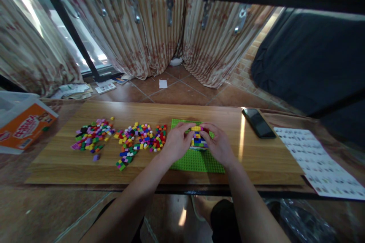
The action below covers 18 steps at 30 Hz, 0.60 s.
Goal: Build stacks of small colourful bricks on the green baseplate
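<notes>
A small multicoloured toy-brick structure (197, 140) stands on the green studded baseplate (196, 162), with yellow bricks along its top and blue, white and purple ones below. My left hand (179, 141) grips it from the left, its thumb and index finger closed at the top edge. From the right, my right hand (219, 143) holds the same structure, fingers bent over its upper corner. Both hands partly hide its sides. Left of the baseplate lie loose coloured bricks (142, 136) in a spread-out pile.
Another heap of bricks (94, 134) lies farther left on the wooden board (85, 169). A clear box with an orange label (28, 125) stands at the far left. On the right are a black phone (259, 123) and a printed sheet (319, 159). Curtains (148, 38) hang behind.
</notes>
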Available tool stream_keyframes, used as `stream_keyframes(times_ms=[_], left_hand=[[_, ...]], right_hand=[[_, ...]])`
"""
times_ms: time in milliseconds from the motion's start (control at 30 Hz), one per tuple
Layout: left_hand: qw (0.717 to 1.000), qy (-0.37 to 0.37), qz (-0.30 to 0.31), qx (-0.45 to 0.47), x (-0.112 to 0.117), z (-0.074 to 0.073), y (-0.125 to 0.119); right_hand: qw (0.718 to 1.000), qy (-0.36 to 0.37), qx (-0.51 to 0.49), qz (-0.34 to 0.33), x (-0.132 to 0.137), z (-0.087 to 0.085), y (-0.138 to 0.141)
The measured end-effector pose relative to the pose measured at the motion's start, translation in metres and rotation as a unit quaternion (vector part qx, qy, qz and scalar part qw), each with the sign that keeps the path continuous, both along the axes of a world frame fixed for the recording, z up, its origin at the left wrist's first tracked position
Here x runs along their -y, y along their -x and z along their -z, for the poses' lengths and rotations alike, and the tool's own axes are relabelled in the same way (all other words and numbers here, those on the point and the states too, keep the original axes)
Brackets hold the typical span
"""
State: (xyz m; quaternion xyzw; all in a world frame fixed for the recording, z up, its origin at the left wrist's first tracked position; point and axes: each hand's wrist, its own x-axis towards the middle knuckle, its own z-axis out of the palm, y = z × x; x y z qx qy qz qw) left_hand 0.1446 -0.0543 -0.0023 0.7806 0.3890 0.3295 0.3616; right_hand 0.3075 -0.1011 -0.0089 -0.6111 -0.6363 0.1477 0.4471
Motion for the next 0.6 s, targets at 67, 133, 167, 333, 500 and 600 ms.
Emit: stream_keyframes(times_ms=[67, 133, 167, 333, 500, 600], left_hand=[[1.000, -0.003, 0.000, -0.004, 0.0000, 0.0003, -0.0001], [1.000, -0.005, -0.003, -0.009, 0.0002, 0.0004, 0.0000], [1.000, -0.007, -0.004, -0.012, 0.0005, 0.0005, 0.0001], [1.000, -0.014, 0.003, -0.027, 0.0027, 0.0011, 0.0008], [1.000, -0.007, -0.001, -0.026, 0.0034, 0.0024, 0.0000], [1.000, -0.005, -0.002, -0.026, 0.0033, 0.0025, -0.0007]], right_hand=[[1.000, -0.003, 0.000, 0.002, -0.0001, -0.0003, 0.0006], [1.000, -0.008, -0.019, 0.018, -0.0007, -0.0003, 0.0010], [0.999, -0.011, -0.037, 0.028, -0.0013, 0.0000, 0.0011], [0.986, -0.023, -0.155, 0.059, -0.0056, 0.0035, 0.0015], [0.949, -0.026, -0.294, 0.111, -0.0069, 0.0001, 0.0003], [0.941, -0.010, -0.315, 0.120, -0.0051, -0.0037, -0.0010]])
